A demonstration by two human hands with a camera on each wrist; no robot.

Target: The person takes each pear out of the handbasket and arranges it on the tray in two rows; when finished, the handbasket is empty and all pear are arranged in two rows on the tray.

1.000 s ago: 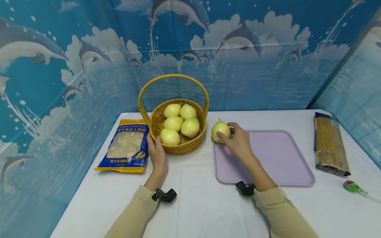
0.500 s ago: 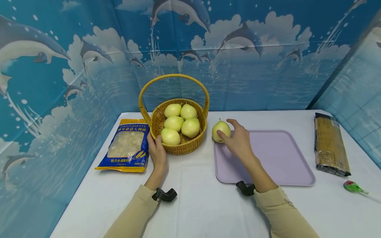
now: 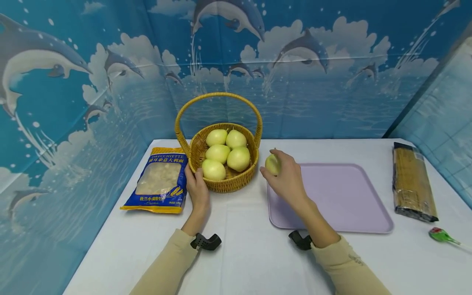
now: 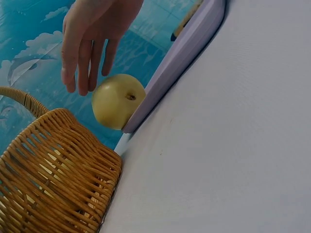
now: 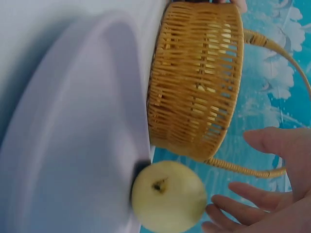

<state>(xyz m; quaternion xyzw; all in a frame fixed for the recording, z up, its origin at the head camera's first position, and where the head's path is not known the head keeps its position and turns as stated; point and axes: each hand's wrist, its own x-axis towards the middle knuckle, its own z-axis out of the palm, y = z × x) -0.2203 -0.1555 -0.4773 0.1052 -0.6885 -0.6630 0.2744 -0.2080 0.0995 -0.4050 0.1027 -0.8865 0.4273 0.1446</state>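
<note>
My left hand (image 3: 198, 193) holds the left side of a wicker basket (image 3: 230, 185), thumb at the rim. Several yellow-green pears (image 3: 239, 159) lie inside the basket, under its tall arched handle. One more pear (image 5: 169, 196) sits at the far left corner of a lilac tray (image 3: 332, 196). My right hand (image 3: 289, 178) hovers just over that pear and partly covers it in the head view. Seen from the right wrist, its thumb and fingers are spread, with nothing gripped and the fingertips close beside the pear.
A blue and yellow bag of orecchiette (image 3: 156, 180) lies left of the basket. On the right are a pack of long dry pasta (image 3: 414, 182) and a lollipop in a green and red wrapper (image 3: 439, 234). A dolphin-print curtain (image 3: 236, 110) hangs behind the white table.
My right hand has let go of the pear, fingers opening, then drawn slightly back and up from it. The left hand stays on the basket. The head view has shifted slightly.
</note>
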